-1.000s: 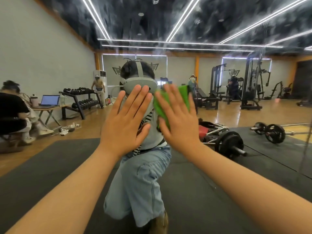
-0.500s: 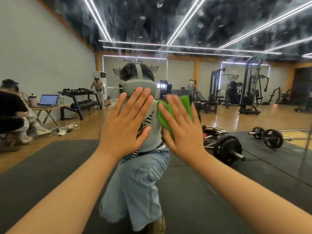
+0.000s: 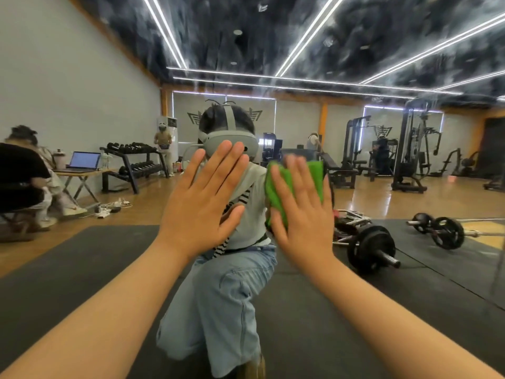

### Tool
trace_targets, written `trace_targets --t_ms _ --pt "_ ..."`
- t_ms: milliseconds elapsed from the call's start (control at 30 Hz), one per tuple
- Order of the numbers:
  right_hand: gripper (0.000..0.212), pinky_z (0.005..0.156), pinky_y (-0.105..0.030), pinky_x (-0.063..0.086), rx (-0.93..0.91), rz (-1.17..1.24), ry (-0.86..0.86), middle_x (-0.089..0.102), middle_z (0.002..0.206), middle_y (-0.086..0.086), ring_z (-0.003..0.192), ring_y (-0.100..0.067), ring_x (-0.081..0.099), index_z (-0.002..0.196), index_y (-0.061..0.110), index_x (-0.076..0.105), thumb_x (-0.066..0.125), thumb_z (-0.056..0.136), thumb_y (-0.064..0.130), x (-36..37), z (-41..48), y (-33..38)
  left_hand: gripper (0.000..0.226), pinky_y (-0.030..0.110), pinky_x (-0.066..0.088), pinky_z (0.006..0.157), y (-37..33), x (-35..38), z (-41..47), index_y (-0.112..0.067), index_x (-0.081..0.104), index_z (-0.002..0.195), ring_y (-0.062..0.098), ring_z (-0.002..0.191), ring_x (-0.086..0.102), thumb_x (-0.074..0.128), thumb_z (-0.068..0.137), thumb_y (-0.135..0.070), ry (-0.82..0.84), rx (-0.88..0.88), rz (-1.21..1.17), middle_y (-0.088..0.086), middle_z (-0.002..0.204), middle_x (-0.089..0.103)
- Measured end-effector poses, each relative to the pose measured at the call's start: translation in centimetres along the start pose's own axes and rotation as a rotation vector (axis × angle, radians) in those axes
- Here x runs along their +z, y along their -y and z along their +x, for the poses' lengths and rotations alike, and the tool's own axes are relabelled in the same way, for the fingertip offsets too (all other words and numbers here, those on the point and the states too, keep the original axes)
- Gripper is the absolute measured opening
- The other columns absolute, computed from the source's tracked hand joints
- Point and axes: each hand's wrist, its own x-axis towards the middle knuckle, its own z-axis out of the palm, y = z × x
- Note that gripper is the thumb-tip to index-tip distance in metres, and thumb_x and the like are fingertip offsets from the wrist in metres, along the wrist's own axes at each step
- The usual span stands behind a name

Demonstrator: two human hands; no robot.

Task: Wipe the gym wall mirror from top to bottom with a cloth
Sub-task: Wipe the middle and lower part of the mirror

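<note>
Green soft cloth [image 3: 314, 177] lies spread on the large glass wall mirror [image 3: 68, 77], pressed flat by the right hand [image 3: 303, 217] with straight fingers. Just beside it, the left hand [image 3: 202, 206] is flat toward the glass, fingers extended, holding nothing.

Person's crouching right up at the mirror [image 3: 246, 36], both arms reaching out. Left hand [image 3: 202, 203] is lying flat on the glass, fingers straight, and right hand [image 3: 303, 214] is pressing a green cloth [image 3: 314, 175] flat against it just beside. Upper glass is looking streaky. A barbell [image 3: 371, 250] is showing in the reflection, on a black mat [image 3: 82, 269].
</note>
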Motion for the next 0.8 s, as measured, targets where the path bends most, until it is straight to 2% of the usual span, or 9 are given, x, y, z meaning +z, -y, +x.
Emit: trace_targets --t_ms 133,200,267,400,467,567,700,733,800 --pt "0.059 0.123 -0.047 0.006 -0.460 -0.028 0.189 0.028 0.160 -0.006 0.150 -0.022 0.021 0.152 0.025 0.032 0.046 0.096 0.033 -0.5 -3.1 -1.7 0.074 0.045 0.003 0.126 0.0 -0.1 0.0 -0.005 0.019 0.159 0.027 0.154 0.011 0.037 0.099 -0.044 0.002 0.009 0.003 0.013 0.167 0.013" --pt "0.057 0.123 -0.045 0.006 -0.591 -0.055 0.237 0.029 0.160 -0.005 0.150 -0.021 0.021 0.151 0.027 0.034 0.045 0.095 0.034 -1.3 -2.6 -4.2 0.074 0.045 0.004 0.126 0.0 -0.1 0.0 -0.006 0.018 0.159 0.027 0.154 0.010 0.037 0.099 -0.044 0.006 0.007 0.009 0.013 0.167 0.013" --pt "0.058 0.123 -0.045 0.004 -0.510 -0.052 0.230 0.025 0.161 -0.004 0.151 -0.019 0.014 0.151 0.029 0.031 0.044 0.094 0.034 -2.1 -2.4 -6.4 0.074 0.046 0.004 0.126 0.0 0.0 0.0 -0.006 0.019 0.159 0.027 0.154 0.011 0.037 0.098 -0.044 0.000 0.005 0.005 0.013 0.167 0.014" --pt "0.065 0.121 -0.054 0.013 0.162 0.013 0.021 0.020 0.162 -0.005 0.153 -0.020 0.009 0.155 0.029 0.021 0.044 0.093 0.028 -1.7 -4.9 -5.2 0.074 0.048 0.008 0.125 -0.1 0.2 0.0 -0.006 0.019 0.159 0.028 0.154 0.013 0.036 0.098 -0.044 -0.006 -0.005 -0.003 0.013 0.166 0.015" --pt "0.063 0.121 -0.055 0.012 0.379 0.028 -0.057 0.018 0.163 -0.009 0.153 -0.022 0.006 0.155 0.023 0.021 0.041 0.095 0.027 -0.3 -6.8 -1.5 0.075 0.048 0.008 0.125 -0.1 0.2 0.0 -0.007 0.018 0.159 0.028 0.154 0.012 0.036 0.098 -0.045 0.002 -0.007 -0.001 0.013 0.167 0.014" --pt "0.067 0.122 -0.050 0.007 0.218 0.031 0.064 0.014 0.164 -0.006 0.153 -0.022 0.006 0.156 0.026 0.019 0.042 0.094 0.031 0.9 -10.1 2.5 0.074 0.048 0.008 0.125 -0.1 0.1 0.0 -0.007 0.017 0.159 0.028 0.154 0.011 0.035 0.099 -0.045 0.009 -0.007 0.003 0.013 0.167 0.014" --pt "0.071 0.123 -0.045 0.003 -0.083 0.012 0.188 0.006 0.166 0.003 0.152 -0.018 0.010 0.157 0.033 0.015 0.044 0.092 0.035 0.3 -11.3 0.4 0.075 0.048 0.007 0.125 -0.1 0.2 0.0 -0.007 0.016 0.159 0.028 0.154 0.012 0.035 0.098 -0.045 0.017 -0.003 0.019 0.013 0.167 0.014" --pt "0.069 0.123 -0.045 0.003 -0.088 0.011 0.182 0.006 0.166 0.003 0.152 -0.017 0.009 0.156 0.033 0.018 0.044 0.092 0.034 0.2 -10.9 -0.2 0.075 0.048 0.007 0.125 -0.1 0.2 0.0 -0.006 0.016 0.159 0.029 0.154 0.012 0.035 0.098 -0.045 0.014 -0.001 0.019 0.013 0.167 0.014" --pt "0.064 0.123 -0.047 0.004 0.059 0.028 0.109 0.011 0.165 0.001 0.153 -0.016 0.006 0.154 0.030 0.023 0.043 0.093 0.032 -0.1 -9.5 -1.1 0.075 0.047 0.006 0.125 -0.1 0.3 0.0 -0.006 0.016 0.159 0.028 0.154 0.011 0.036 0.098 -0.045 0.005 0.001 0.021 0.013 0.167 0.014"
